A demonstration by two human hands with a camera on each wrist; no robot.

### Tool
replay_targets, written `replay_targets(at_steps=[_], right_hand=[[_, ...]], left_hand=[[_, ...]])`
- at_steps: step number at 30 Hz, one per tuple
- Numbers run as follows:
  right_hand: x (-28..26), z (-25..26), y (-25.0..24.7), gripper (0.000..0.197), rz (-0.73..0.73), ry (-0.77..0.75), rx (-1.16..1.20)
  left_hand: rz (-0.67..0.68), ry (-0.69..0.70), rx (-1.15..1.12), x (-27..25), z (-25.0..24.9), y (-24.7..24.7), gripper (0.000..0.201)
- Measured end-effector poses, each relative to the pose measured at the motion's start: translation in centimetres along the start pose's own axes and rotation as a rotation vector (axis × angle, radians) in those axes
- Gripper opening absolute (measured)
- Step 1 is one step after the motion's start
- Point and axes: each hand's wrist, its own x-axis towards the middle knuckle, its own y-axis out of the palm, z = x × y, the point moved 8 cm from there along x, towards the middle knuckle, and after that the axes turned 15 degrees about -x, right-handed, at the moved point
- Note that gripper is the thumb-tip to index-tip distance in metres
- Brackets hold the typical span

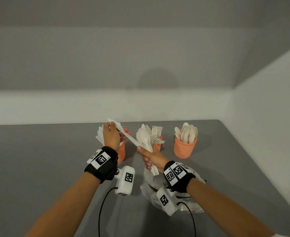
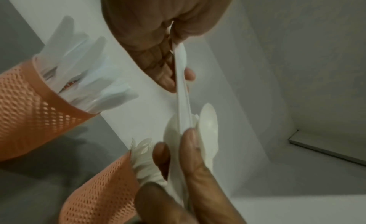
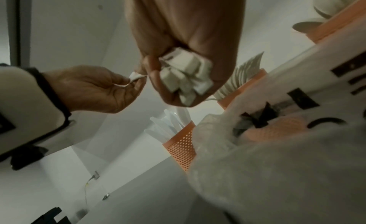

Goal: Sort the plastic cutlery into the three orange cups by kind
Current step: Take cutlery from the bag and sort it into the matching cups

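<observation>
Three orange mesh cups stand in a row on the grey table. The left cup [image 1: 121,152] [image 2: 29,111] holds white knives, the middle cup [image 1: 158,146] holds forks, the right cup [image 1: 185,147] holds spoons. My right hand [image 1: 146,157] [image 3: 174,67] grips a bundle of cutlery [image 1: 143,137] [image 3: 186,77] by the handles, spoon bowls up. My left hand [image 1: 114,128] [image 2: 174,74] pinches the blade end of a white knife [image 1: 128,136] [image 2: 183,96]. The knife's handle end still lies at the right hand's thumb. Both hands hover in front of the left and middle cups.
A crumpled clear plastic bag [image 1: 149,187] [image 3: 277,164] lies on the table under my right wrist. White walls close the table at the back and right. Bare grey tabletop [image 1: 38,159] stretches to the left.
</observation>
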Motion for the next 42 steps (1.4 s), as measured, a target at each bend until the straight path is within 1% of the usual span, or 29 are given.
replay_targets(at_steps=[2, 4, 5, 7, 9, 11, 13, 15, 17, 21, 24, 26, 28, 30, 31, 33, 36, 39, 42], right_hand=[[-0.3, -0.1, 0.2, 0.022, 0.034, 0.016, 0.003], [-0.6, -0.2, 0.5, 0.026, 0.072, 0.04, 0.016], [-0.7, -0.2, 0.6, 0.028, 0.094, 0.058, 0.033], [-0.8, -0.3, 1.1, 0.032, 0.153, 0.088, 0.05], [-1.0, -0.2, 1.6, 0.032, 0.222, 0.115, 0.043], [-1.2, 0.0, 2.1, 0.031, 0.277, 0.132, 0.025], [-1.4, 0.0, 2.4, 0.028, 0.313, 0.142, 0.007], [-1.4, -0.1, 2.5, 0.026, 0.324, 0.145, 0.013], [-1.4, -0.1, 2.3, 0.027, 0.318, 0.141, 0.04], [-1.3, 0.0, 1.8, 0.032, 0.274, 0.126, 0.053], [-1.1, 0.0, 1.6, 0.032, 0.244, 0.117, 0.035], [-1.0, -0.1, 1.5, 0.031, 0.227, 0.113, 0.018], [-0.9, 0.0, 1.5, 0.03, 0.225, 0.111, 0.022], [-0.8, 0.1, 1.6, 0.03, 0.24, 0.119, 0.031], [-0.8, 0.1, 1.7, 0.031, 0.252, 0.124, 0.03], [-1.0, 0.1, 1.9, 0.03, 0.286, 0.13, 0.015], [-1.4, -0.2, 2.0, 0.028, 0.313, 0.145, -0.04], [-1.4, -0.4, 1.1, 0.027, 0.239, 0.141, -0.081], [-0.9, -0.5, 0.0, 0.033, 0.149, 0.139, -0.03]], left_hand=[[-0.034, 0.065, -0.046, 0.3, -1.2, -0.4, 0.021], [-0.03, 0.086, -0.03, 0.8, -2.0, -0.6, 0.021], [0.001, 0.079, 0.016, 1.0, -2.2, -0.4, 0.018], [0.102, 0.045, 0.192, 1.1, -1.8, 0.2, 0.015], [0.2, -0.015, 0.344, 0.5, -0.6, 0.9, 0.019], [0.265, -0.077, 0.411, -0.3, 0.6, 1.3, 0.025], [0.31, -0.1, 0.433, -1.0, 1.3, 1.6, 0.028], [0.3, -0.063, 0.476, -1.0, 1.2, 1.7, 0.032], [0.24, -0.02, 0.479, -0.5, 0.7, 1.5, 0.031], [0.144, -0.005, 0.334, 0.7, 0.3, 0.6, 0.024], [0.106, 0.028, 0.308, 0.9, 0.4, 0.1, 0.027], [0.132, -0.01, 0.271, 0.5, 1.1, 0.3, 0.022], [0.19, -0.075, 0.287, 0.0, 2.1, 0.7, 0.018], [0.23, -0.12, 0.315, -0.4, 2.8, 0.9, 0.019], [0.226, -0.12, 0.309, -0.3, 2.8, 0.8, 0.021], [0.161, -0.085, 0.246, 0.3, 2.1, 0.4, 0.03], [0.003, -0.041, 0.073, 1.8, 0.2, -1.3, 0.037], [-0.119, -0.012, -0.064, 3.8, -1.7, -3.4, 0.032], [-0.234, 0.085, -0.145, 5.3, -4.0, -5.0, 0.028]])
